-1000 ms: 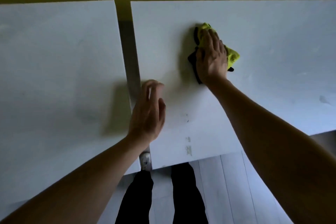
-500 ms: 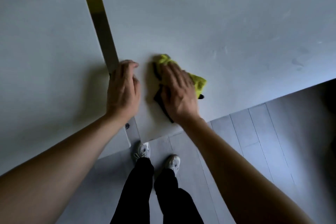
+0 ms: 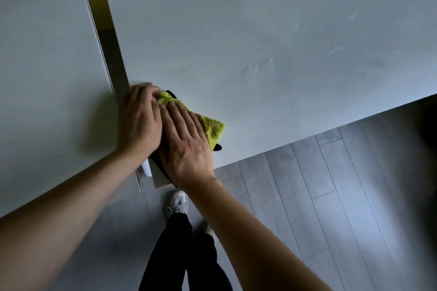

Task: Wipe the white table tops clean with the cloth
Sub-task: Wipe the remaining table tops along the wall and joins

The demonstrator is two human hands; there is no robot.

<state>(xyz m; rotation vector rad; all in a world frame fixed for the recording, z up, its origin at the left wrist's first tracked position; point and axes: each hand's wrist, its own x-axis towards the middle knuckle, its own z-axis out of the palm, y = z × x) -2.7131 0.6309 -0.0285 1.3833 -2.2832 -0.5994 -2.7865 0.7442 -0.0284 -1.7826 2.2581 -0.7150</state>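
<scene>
Head view: the left white worktop (image 3: 47, 82) lies beside a narrow gap. The left hand (image 3: 139, 118) rests at the right worktop (image 3: 260, 42) near corner, fingers seemingly curled onto the yellow-and-black cloth (image 3: 210, 129). The right hand (image 3: 186, 144) presses flat, fingers straight, on that cloth.

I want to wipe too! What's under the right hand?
The yellow cloth lies under the right hand, flat on the right white table near its corner. The left hand touches the cloth's far end. Any dirt beneath the cloth is covered.
</scene>
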